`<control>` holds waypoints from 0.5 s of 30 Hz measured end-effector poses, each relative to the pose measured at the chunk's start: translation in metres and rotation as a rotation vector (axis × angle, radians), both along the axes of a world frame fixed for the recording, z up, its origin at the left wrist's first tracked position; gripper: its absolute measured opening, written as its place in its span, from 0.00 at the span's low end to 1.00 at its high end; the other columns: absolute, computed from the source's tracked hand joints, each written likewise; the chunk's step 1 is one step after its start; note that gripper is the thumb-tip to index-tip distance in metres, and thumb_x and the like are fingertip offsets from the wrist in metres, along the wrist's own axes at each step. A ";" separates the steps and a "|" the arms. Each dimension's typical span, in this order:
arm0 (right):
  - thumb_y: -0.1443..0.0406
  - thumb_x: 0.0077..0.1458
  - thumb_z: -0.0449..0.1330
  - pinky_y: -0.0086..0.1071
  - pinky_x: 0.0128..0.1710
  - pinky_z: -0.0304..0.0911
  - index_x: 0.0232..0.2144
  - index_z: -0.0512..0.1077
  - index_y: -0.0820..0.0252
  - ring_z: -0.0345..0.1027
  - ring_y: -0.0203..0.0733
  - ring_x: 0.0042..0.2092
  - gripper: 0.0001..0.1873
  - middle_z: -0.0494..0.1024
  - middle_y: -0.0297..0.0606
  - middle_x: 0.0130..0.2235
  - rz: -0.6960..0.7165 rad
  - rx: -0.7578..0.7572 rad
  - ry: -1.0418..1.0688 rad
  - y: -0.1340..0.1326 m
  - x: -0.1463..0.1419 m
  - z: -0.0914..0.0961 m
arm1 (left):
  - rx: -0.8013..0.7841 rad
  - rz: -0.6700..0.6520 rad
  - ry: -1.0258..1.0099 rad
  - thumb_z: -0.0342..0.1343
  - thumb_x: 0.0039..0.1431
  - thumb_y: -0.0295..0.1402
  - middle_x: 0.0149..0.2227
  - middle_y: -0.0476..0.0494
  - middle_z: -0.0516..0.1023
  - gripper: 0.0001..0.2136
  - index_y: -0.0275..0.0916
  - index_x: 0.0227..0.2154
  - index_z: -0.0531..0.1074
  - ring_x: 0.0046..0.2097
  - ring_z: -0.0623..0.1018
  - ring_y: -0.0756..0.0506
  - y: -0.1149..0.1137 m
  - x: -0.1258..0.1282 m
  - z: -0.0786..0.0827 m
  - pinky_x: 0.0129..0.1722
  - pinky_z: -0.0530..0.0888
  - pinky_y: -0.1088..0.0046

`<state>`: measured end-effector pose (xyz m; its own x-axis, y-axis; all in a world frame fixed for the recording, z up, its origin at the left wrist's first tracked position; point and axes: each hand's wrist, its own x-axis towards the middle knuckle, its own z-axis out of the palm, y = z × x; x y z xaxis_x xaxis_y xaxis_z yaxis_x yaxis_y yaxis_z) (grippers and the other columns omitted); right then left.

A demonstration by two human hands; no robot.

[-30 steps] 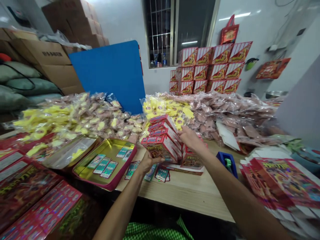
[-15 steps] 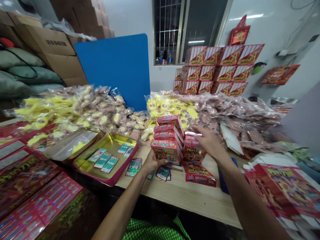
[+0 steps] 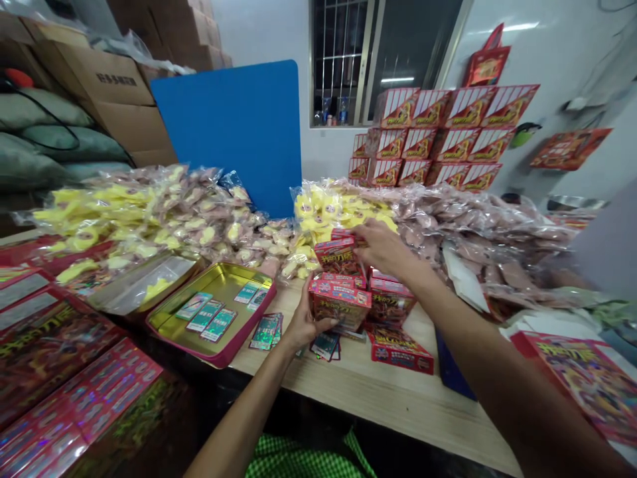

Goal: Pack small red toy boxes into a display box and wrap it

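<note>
Fingers (image 3: pixel 322 325) of the left hand (image 3: pixel 304 325) clamped a red carton (image 3: pixel 339 304) above the worktop (image 3: pixel 383 392); the right hand (image 3: pixel 383 247), its digits spread apart, touched the carton stack (image 3: pixel 341 255) behind. Open wood lay toward the front edge. Just left, a gold-lined tin tray (image 3: pixel 226 356) held green cards (image 3: pixel 205 318).

Packing storeroom: stacked cardboard cartons (image 3: pixel 114 83), heaped bagged goods (image 3: pixel 149 219), red printed boxes (image 3: pixel 339 304) on table (image 3: pixel 398 398).
</note>
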<state>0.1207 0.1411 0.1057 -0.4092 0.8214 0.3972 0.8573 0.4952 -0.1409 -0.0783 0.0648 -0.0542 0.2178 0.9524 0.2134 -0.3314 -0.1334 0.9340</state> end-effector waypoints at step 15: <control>0.40 0.68 0.45 0.58 0.73 0.42 0.62 0.71 0.58 0.52 0.60 0.71 0.37 0.66 0.45 0.67 0.223 -0.410 0.268 -0.015 0.023 -0.051 | 0.178 -0.030 0.197 0.74 0.51 0.45 0.76 0.31 0.48 0.66 0.47 0.74 0.23 0.74 0.55 0.32 0.001 0.007 -0.010 0.72 0.58 0.53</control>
<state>0.1438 0.1264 0.0545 -0.5199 0.8359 0.1761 0.6452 0.5193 -0.5603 -0.0717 0.0663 -0.0646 0.2998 0.8960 0.3277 -0.1518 -0.2943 0.9436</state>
